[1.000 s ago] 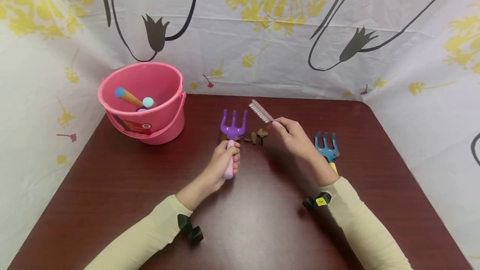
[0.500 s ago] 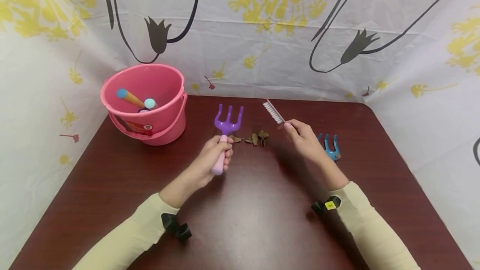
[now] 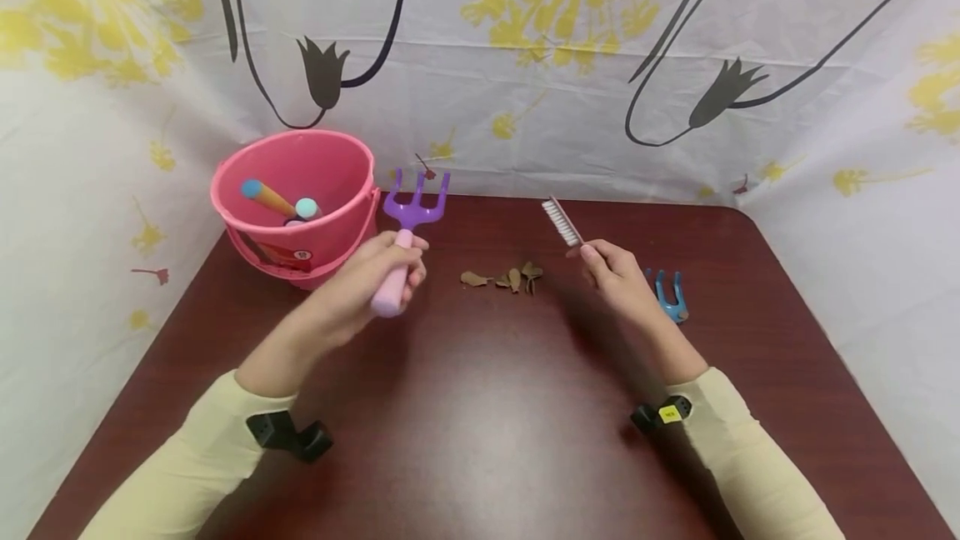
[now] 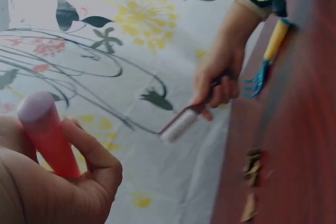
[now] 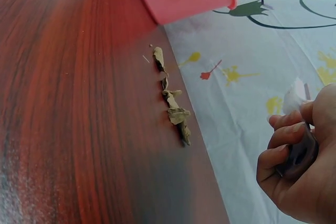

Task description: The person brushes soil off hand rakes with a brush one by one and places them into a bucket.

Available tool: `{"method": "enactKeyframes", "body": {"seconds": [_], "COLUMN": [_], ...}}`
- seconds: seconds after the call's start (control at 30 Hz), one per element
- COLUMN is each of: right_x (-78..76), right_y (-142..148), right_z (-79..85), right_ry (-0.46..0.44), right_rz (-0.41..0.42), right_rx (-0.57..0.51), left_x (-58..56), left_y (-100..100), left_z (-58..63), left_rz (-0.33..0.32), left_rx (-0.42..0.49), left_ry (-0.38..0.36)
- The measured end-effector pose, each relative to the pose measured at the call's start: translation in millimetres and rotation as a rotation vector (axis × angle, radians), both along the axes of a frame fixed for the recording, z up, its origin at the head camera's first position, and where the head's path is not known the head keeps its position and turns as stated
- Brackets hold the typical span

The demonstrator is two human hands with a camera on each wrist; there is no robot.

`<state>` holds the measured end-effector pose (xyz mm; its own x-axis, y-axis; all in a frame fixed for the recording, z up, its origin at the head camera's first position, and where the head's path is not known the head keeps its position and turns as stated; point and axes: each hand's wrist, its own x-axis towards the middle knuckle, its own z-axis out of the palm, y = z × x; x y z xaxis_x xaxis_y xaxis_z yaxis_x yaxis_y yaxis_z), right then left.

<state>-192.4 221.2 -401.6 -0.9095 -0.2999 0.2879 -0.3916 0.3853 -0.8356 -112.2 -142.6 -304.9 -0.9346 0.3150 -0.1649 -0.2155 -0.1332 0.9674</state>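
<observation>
My left hand [image 3: 375, 269] grips the pink handle of a purple three-pronged toy hand fork [image 3: 414, 211], held up beside the bucket with its prongs pointing away. The handle's rounded end shows in the left wrist view, where the prongs are out of sight. In my right hand [image 3: 617, 277] is a small brush [image 3: 561, 222] with white bristles, its head angled up to the left. The right wrist view shows fingers curled round its dark handle [image 5: 300, 156]. Between the two hands, a short row of dry brown leaves [image 3: 513, 278] lies on the table.
A pink bucket [image 3: 300, 157] stands at the back left, with a blue-tipped orange handle [image 3: 268, 197] and other items inside. Partly behind my right forearm lies a blue fork with a yellow handle [image 4: 276, 39]. A patterned white cloth [image 3: 480, 140] hangs behind the dark wooden table [image 3: 480, 407].
My left hand has carried the purple fork left and up, off the leaves toward the bucket. My right hand has shifted slightly right with the brush.
</observation>
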Motion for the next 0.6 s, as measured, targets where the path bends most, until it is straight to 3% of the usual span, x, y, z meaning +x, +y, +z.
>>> {"method": "enactKeyframes", "body": {"seconds": [0.13,0.3,0.43,0.6], "right_x": [0.9,1.7,2.5,3.6], "right_y": [1,1,1,1], "right_z": [1.1,1.9,2.9,3.7], "right_ry": [-0.005,-0.010,-0.016,-0.015], "right_rz": [-0.011,-0.008,-0.002,0.001], "right_rx": [0.007,0.012,0.000,-0.001], "left_x": [-2.3,-13.1,-22.6,-34.0], "left_y": [-20,-51,-77,-102], "left_z": [20.5,38.5,43.9,42.4], "left_rz": [-0.028,-0.018,-0.004,-0.004], "left_rx": [0.010,0.182,0.314,0.388], "left_ry": [0.005,-0.100,-0.178,-0.223]}}
